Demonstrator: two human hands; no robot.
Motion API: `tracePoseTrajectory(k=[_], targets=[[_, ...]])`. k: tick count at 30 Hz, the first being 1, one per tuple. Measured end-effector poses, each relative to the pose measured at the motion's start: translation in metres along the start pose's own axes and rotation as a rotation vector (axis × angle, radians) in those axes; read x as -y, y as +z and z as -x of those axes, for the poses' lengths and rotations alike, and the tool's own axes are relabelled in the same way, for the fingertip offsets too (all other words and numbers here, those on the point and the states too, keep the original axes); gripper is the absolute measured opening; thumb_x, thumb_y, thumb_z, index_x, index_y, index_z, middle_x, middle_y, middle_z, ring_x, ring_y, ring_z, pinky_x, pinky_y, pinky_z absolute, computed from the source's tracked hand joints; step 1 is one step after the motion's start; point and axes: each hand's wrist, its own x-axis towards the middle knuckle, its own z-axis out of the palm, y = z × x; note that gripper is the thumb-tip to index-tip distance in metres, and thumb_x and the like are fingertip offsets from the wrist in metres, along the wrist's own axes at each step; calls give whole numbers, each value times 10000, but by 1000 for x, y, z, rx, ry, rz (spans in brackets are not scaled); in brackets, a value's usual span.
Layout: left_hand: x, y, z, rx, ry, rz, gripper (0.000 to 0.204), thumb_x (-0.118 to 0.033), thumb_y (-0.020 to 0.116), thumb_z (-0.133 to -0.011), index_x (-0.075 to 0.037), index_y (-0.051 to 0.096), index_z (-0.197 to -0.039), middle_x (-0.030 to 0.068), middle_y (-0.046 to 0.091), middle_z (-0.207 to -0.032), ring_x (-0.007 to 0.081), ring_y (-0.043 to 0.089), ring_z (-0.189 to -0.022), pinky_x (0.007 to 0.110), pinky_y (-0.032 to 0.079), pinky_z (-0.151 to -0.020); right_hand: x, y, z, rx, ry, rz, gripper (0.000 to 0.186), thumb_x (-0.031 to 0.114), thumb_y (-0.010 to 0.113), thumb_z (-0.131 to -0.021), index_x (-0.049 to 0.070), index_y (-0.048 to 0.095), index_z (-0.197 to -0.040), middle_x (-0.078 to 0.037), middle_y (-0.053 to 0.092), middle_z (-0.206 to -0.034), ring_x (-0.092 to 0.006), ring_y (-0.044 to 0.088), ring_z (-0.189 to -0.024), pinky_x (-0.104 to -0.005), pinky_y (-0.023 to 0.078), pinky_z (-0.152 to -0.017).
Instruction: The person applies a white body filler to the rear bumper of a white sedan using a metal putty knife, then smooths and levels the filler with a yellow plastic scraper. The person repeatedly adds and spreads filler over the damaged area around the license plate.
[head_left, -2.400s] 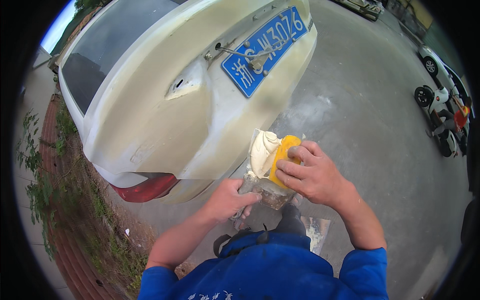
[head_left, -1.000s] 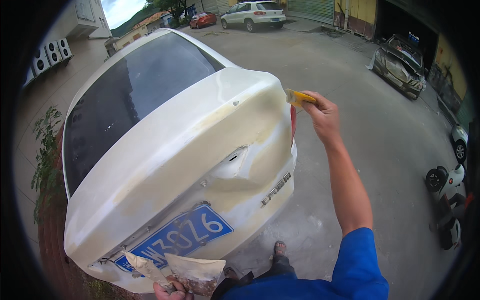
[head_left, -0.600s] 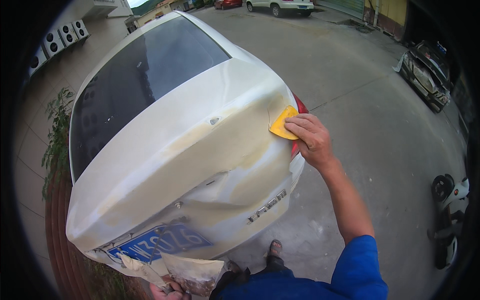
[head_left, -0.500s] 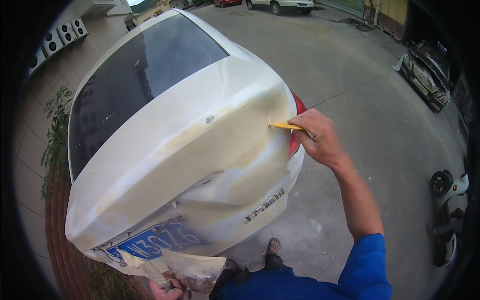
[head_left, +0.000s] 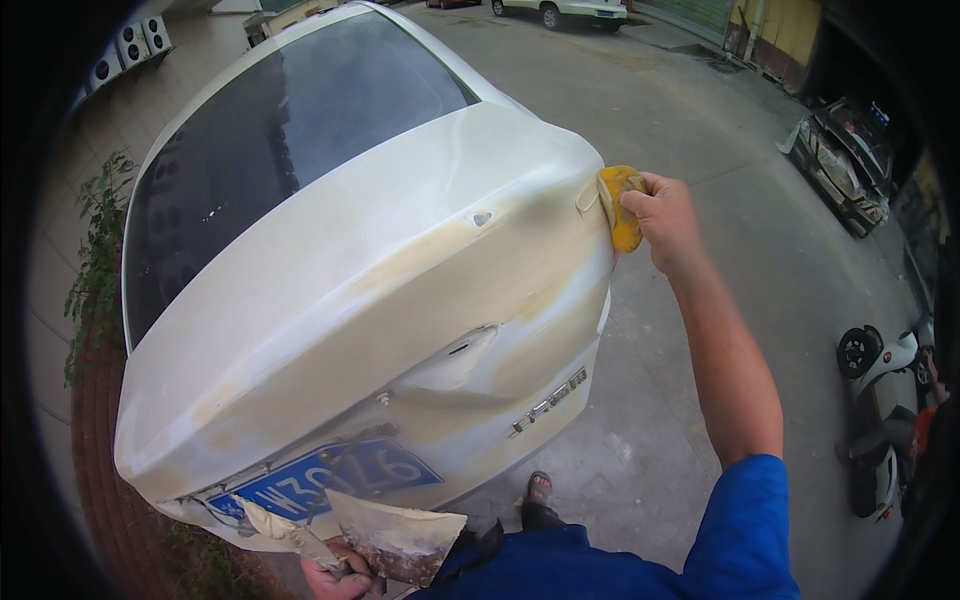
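My right hand [head_left: 664, 222] grips a yellow plastic putty spreader [head_left: 626, 228] at the right rear corner of a white car [head_left: 470, 290]. Its edge is against the trunk lid beside a small patch of fresh putty [head_left: 588, 197]. Tan, sanded-looking filler areas run across the lid. Low at the left, my left hand [head_left: 340, 578] is closed around the handle of a putty knife [head_left: 290, 532] loaded with cream putty. Against that hand and forearm lies a mixing board [head_left: 395, 528] smeared with putty, partly in front of the blue licence plate [head_left: 400, 464].
A silver emblem [head_left: 548, 402] sits on the car's lower right. Plants [head_left: 100, 240] and a tiled wall stand on the left. To the right are a scooter [head_left: 880, 420] and a damaged dark car part [head_left: 845, 165]. A white vehicle [head_left: 560, 12] is parked far back.
My right hand has moved up and right to the lid's edge, turning the spreader so its broad face shows. A putty patch now shows there. The view has shifted slightly.
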Motion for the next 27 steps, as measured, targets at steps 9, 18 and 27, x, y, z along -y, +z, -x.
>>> tracePoseTrajectory(k=[9, 18, 27], targets=[[-12, -54, 1, 42, 1, 44, 411, -199, 855, -735, 26, 535, -607, 132, 575, -515, 226, 568, -388, 361, 494, -377, 17, 28, 41, -15, -36, -50, 176, 33, 637, -834, -52, 707, -972, -33, 658, -823, -104, 566, -698, -277, 476, -639], [-18, -124, 6, 89, 2, 79, 406, -171, 869, -705, 50, 536, -632, 167, 581, -559, 241, 564, -380, 370, 467, -331, 46, 85, 110, -43, -115, -23, 216, 56, 636, -849, -63, 709, -1013, -38, 674, -850, -88, 571, -730, -262, 479, -673], [-26, -183, 11, 162, -25, 98, 399, -176, 854, -711, 52, 535, -636, 169, 588, -604, 244, 566, -395, 367, 468, -346, 78, 163, 182, -116, -183, 54, 232, 75, 628, -872, -54, 709, -1047, -40, 682, -826, -85, 572, -733, -271, 492, -675]])
